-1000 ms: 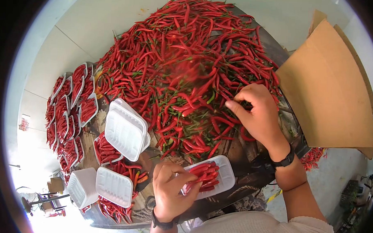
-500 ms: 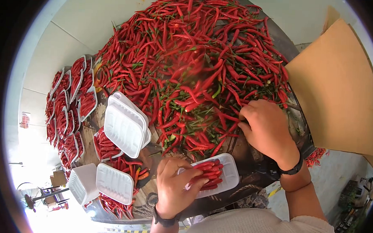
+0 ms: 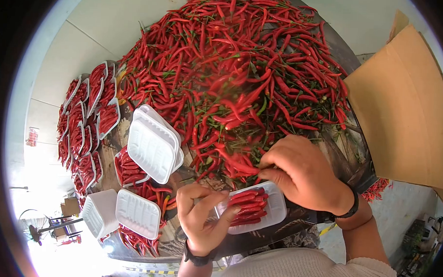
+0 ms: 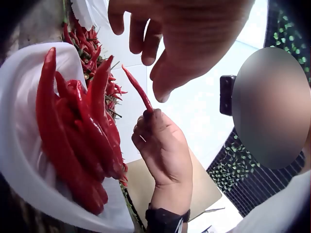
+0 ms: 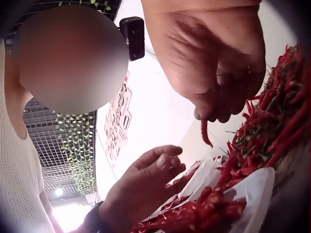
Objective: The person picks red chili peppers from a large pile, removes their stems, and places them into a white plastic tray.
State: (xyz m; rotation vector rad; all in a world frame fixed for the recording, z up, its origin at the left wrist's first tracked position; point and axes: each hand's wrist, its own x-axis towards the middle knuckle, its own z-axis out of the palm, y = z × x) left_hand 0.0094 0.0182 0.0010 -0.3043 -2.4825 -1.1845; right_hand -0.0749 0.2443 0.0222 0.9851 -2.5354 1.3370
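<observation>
Several red chilies [image 3: 248, 208] lie side by side in a white tray [image 3: 276, 211] near the front edge. My left hand [image 3: 201, 221] is at the tray's left side, fingers apart and relaxed, holding nothing; the left wrist view shows its fingers [image 4: 146, 39] above the chilies [image 4: 77, 141]. Between thumb and fingertips my right hand [image 3: 305, 175] pinches one red chili [image 4: 138, 90] by its end, over the tray's back edge. The right wrist view shows that chili [image 5: 206, 133] hanging below the right hand [image 5: 214, 63].
A large heap of chilies [image 3: 185, 54] covers the table's back. Stacked empty white trays [image 3: 150, 150] and further empty trays [image 3: 138, 213] stand on the left, beside piled filled trays [image 3: 88, 119]. A cardboard box [image 3: 398, 110] is at the right.
My right hand has moved from the heap's edge down and left to the tray, bringing a chili. My left hand has let go of the chilies in the tray and drawn back, its fingers spreading.
</observation>
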